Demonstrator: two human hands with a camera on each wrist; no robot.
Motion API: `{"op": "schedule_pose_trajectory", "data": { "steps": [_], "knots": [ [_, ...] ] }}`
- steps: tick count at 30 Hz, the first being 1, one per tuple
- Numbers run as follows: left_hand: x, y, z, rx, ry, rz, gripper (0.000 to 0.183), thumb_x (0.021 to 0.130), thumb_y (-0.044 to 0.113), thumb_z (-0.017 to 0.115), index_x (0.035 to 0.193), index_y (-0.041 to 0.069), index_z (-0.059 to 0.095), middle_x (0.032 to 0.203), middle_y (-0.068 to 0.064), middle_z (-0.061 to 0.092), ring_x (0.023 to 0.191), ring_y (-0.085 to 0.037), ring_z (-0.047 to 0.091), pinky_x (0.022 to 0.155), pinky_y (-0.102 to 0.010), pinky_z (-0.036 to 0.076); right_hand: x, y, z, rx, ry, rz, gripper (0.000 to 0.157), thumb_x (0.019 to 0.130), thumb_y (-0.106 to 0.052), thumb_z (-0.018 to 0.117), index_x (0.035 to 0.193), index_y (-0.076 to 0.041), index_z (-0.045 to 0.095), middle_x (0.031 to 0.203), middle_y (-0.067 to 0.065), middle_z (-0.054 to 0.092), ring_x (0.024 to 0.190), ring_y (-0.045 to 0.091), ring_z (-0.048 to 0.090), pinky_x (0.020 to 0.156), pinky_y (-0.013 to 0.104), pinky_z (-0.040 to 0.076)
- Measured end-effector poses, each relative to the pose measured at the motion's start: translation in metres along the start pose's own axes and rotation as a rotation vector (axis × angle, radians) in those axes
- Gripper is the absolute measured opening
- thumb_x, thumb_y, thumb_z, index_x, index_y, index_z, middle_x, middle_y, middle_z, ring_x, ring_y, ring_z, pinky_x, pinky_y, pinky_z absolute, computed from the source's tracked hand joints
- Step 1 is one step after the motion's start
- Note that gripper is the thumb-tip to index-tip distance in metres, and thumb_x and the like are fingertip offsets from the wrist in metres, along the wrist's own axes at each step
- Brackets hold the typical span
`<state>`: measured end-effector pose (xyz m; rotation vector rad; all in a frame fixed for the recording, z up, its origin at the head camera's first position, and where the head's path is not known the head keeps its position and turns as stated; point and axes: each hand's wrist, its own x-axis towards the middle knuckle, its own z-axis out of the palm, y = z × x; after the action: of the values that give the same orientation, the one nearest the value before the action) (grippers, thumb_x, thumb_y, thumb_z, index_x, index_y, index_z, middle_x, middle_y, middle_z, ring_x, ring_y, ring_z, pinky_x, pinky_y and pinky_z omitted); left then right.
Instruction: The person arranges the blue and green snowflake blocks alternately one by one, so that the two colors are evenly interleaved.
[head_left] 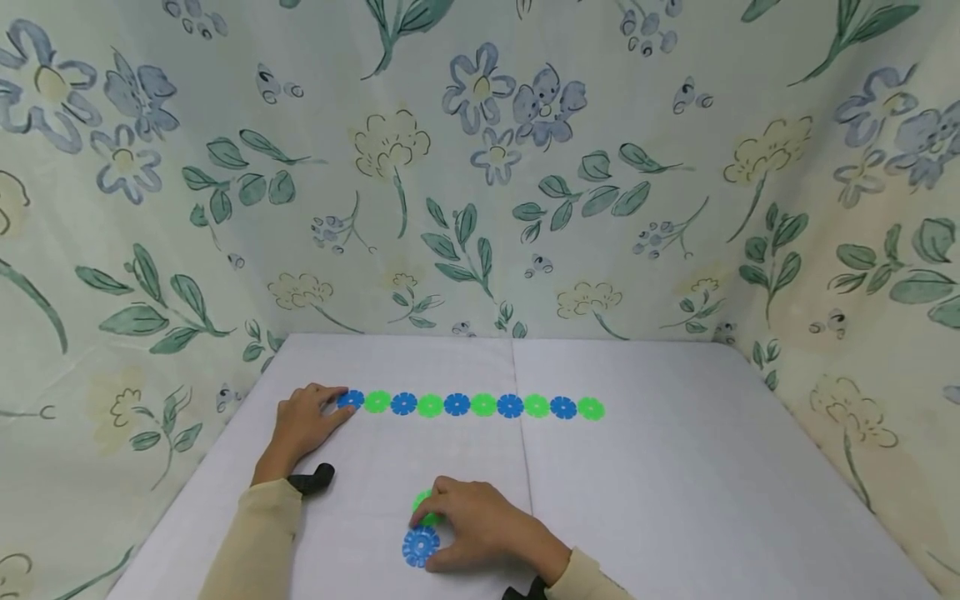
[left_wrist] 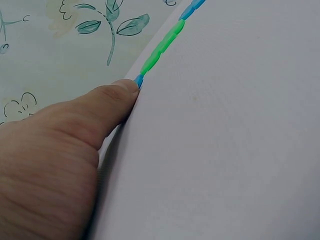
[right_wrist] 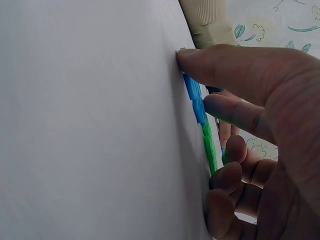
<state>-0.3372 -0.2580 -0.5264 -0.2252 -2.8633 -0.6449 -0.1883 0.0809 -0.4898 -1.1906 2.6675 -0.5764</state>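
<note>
A straight row of notched plastic discs, blue and green in turn, lies across the white table. At its left end my left hand (head_left: 303, 422) pinches a blue disc (head_left: 351, 401) between thumb and fingers; in the left wrist view, the thumb (left_wrist: 122, 90) presses its edge. Nearer the front, my right hand (head_left: 487, 525) has its thumb and index finger curled at opposite edges of another blue disc (head_left: 421, 546). A green disc (head_left: 427, 507) lies just behind that one, partly under the fingers. In the right wrist view, the blue disc (right_wrist: 192, 92) and green disc (right_wrist: 209, 150) appear edge-on.
The row runs right to a green disc (head_left: 592, 408) at its end. A crease (head_left: 523, 467) crosses the white tabletop (head_left: 675, 483). Floral cloth (head_left: 465, 167) hangs behind and at both sides. Dark wrist straps (head_left: 313, 479) sit at both cuffs.
</note>
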Motion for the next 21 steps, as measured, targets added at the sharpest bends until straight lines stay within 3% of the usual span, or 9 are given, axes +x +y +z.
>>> {"op": "schedule_pose_trajectory", "data": {
  "steps": [21],
  "knots": [
    [0.001, -0.0034, 0.0024, 0.011, 0.017, 0.032, 0.056, 0.092, 0.055, 0.066, 0.135, 0.018, 0.065, 0.125, -0.016, 0.064, 0.118, -0.038, 0.054, 0.091, -0.058, 0.036, 0.0008, -0.003, 0.0009, -0.029, 0.011, -0.007, 0.041, 0.078, -0.053, 0.08, 0.117, -0.043, 0.07, 0.095, -0.017, 0.05, 0.075, -0.009, 0.044, 0.065, 0.013, 0.037]
  ]
}}
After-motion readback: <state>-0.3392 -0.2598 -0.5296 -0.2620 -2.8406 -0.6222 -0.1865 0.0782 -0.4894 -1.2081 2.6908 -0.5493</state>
